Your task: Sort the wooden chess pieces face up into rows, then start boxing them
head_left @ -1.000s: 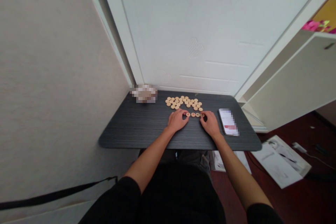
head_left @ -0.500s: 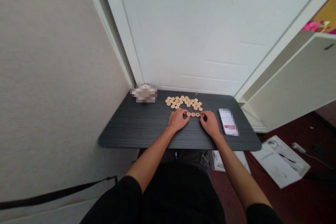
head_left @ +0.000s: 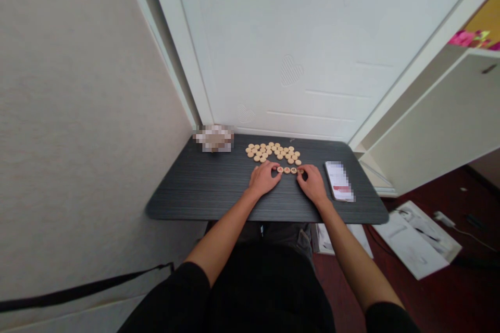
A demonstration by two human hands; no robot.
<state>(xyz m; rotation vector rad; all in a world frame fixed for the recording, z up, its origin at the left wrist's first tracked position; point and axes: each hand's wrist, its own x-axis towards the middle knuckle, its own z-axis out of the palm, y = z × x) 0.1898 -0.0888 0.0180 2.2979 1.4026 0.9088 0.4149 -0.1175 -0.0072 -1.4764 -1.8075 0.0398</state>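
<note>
Several round wooden xiangqi pieces [head_left: 287,170] lie in a short sideways row on the dark table [head_left: 203,187], with marks on their upper faces. At the row's left end my left hand [head_left: 264,179] is closed, thumb and fingertips on the outermost piece [head_left: 280,170]. My right hand [head_left: 311,183] pinches the piece [head_left: 300,171] at the right end, which its fingers partly cover. Just beyond the row spreads a loose cluster of more pieces [head_left: 263,151], pale and seemingly plain on top.
A phone [head_left: 338,181] lies right of my right hand. At the table's back left corner sits a blurred-out item [head_left: 214,138]. A white panel [head_left: 273,36] rises behind the table, and a wall [head_left: 86,114] is at the left. Flat boards [head_left: 420,239] lie on the red floor.
</note>
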